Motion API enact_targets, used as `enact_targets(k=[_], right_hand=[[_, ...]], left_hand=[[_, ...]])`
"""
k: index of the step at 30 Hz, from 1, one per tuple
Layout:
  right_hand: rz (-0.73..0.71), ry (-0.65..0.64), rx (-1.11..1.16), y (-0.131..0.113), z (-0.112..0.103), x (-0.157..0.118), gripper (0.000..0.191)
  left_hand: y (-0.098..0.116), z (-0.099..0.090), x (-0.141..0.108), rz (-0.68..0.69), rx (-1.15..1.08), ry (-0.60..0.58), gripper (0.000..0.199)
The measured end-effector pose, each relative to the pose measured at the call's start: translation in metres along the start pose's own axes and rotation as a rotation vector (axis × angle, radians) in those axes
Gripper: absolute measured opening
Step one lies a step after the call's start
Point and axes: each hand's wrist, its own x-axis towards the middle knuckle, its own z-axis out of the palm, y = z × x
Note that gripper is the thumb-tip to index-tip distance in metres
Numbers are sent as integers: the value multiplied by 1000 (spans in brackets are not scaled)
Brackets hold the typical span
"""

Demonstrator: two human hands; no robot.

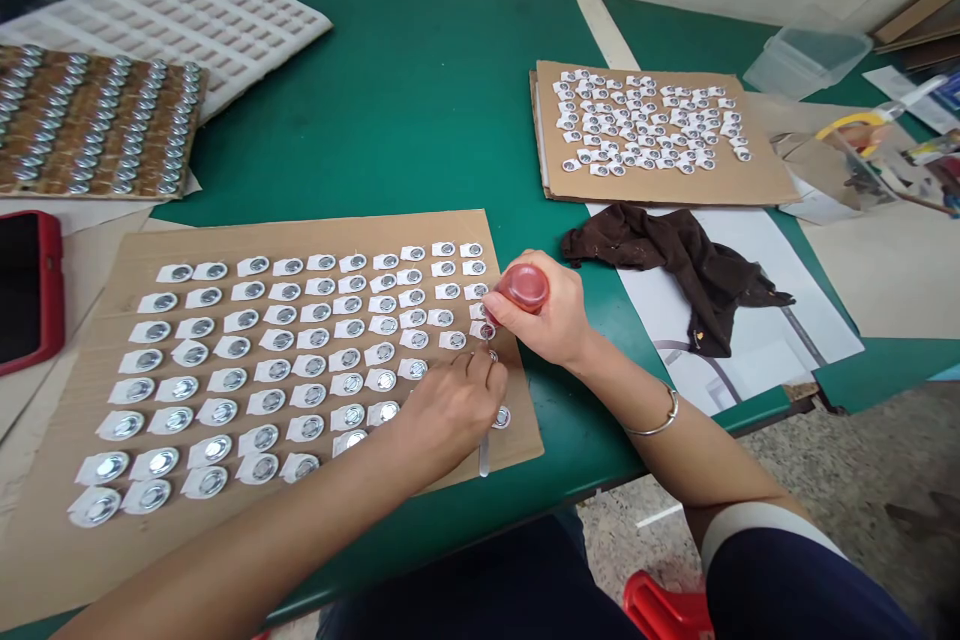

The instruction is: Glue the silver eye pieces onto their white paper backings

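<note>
Right hand (553, 312) raised over the right edge of the near cardboard sheet (52, 545), fingers closed around a reddish bottle (525, 287), its rounded end facing up toward the viewer; bottle sits above the last columns of metal discs (94, 507). Left hand (454, 402) low over the same side, fingers bunched and curled down among the discs; cannot tell whether they grip one. A thin metal strip (484, 457) shows just below this hand, its upper part hidden. Discs lie in rows on white tabs, the tabs mostly pointing left. Far right on the green surface (427, 110): a second cardboard stack (667, 188) bearing many smaller-looking tabbed pieces (652, 127), loosely scattered. Just in front of it, a crumpled dark brown cloth (694, 265), partly on a printed sheet (814, 325). Upper left: brown board (56, 120) with columns of shiny parts, overlapping a white gridded tray (262, 25); red-cased phone (26, 290) nearer.
</note>
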Motion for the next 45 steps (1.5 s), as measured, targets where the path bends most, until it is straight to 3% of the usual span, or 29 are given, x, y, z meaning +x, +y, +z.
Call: enact_targets(k=[4, 8, 13, 21, 27, 32, 35, 41, 45], right_hand=[[6, -10, -21, 1, -2, -1, 29], [15, -30, -48, 3, -4, -2, 30], [-6, -29, -35, 3, -5, -4, 30], [-8, -56, -81, 2, -7, -6, 30], [-50, -77, -74, -3, -8, -5, 30], [59, -163, -107, -10, -17, -7, 32], [99, -89, -91, -11, -21, -17, 35], [-47, 252, -77, -11, -21, -40, 24], [17, 245, -72, -11, -19, -45, 23]], left_hand=[[-5, -7, 2, -35, -78, -90, 21], [-15, -12, 4, -112, -345, -203, 18], [-33, -6, 7, -277, -684, -72, 11], [-43, -11, 15, -646, -1002, -185, 13], [-47, -4, 17, -681, -1094, -188, 15], [-55, -7, 27, -712, -1148, -235, 19], [-59, -9, 33, -695, -1112, -247, 17], [-65, -7, 33, -715, -1091, -262, 14], [-65, -6, 31, -686, -1084, -247, 15]])
